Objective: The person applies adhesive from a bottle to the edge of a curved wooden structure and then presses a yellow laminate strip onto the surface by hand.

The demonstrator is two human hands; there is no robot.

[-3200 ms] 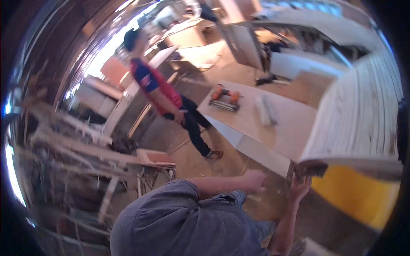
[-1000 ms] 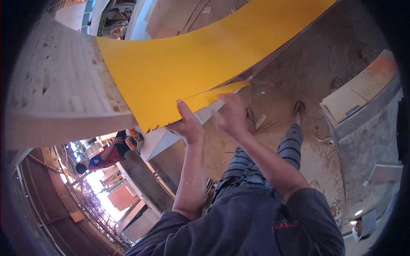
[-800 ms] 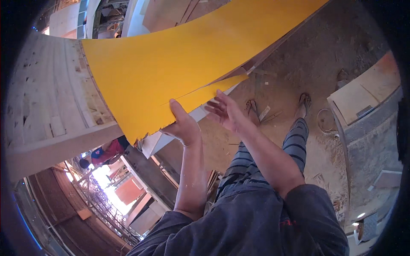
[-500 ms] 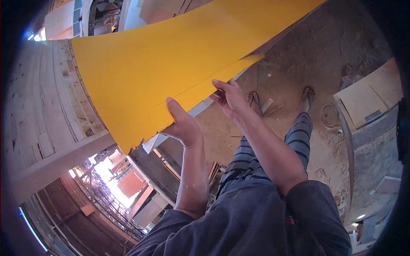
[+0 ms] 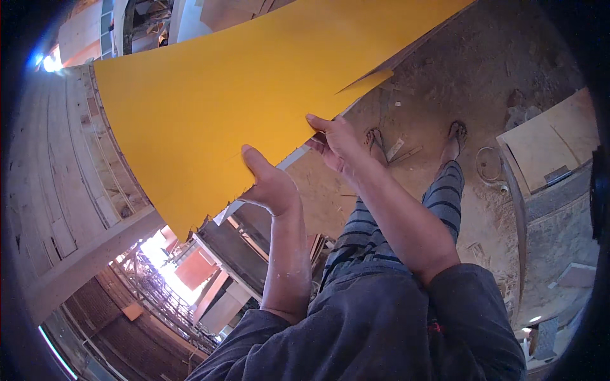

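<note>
A large yellow sheet point(image 5: 210, 114) lies across the wooden bench and reaches beyond its near edge. Its near edge is ragged, and a pointed strip point(image 5: 372, 81) has split partly away from it on the right. My left hand point(image 5: 272, 184) grips that edge, thumb on top and fingers hidden beneath. Farther right, my right hand point(image 5: 333, 141) pinches the same edge, its thumb on the yellow face and its fingers curled below. A pale band shows under the sheet between my hands.
The bench top point(image 5: 57, 171) of wooden slats extends to the left. On the right stands a curved piece with a wooden panel point(image 5: 546, 143). A ring-shaped coil point(image 5: 489, 164) lies on the dusty floor, with wood scraps point(image 5: 401, 152) near my feet. Boards point(image 5: 232, 305) are stacked lower left.
The long slit line near my hands is less visible now, while the split at the right strip gapes wider. Both hands keep their grip, shifted slightly left in view.
</note>
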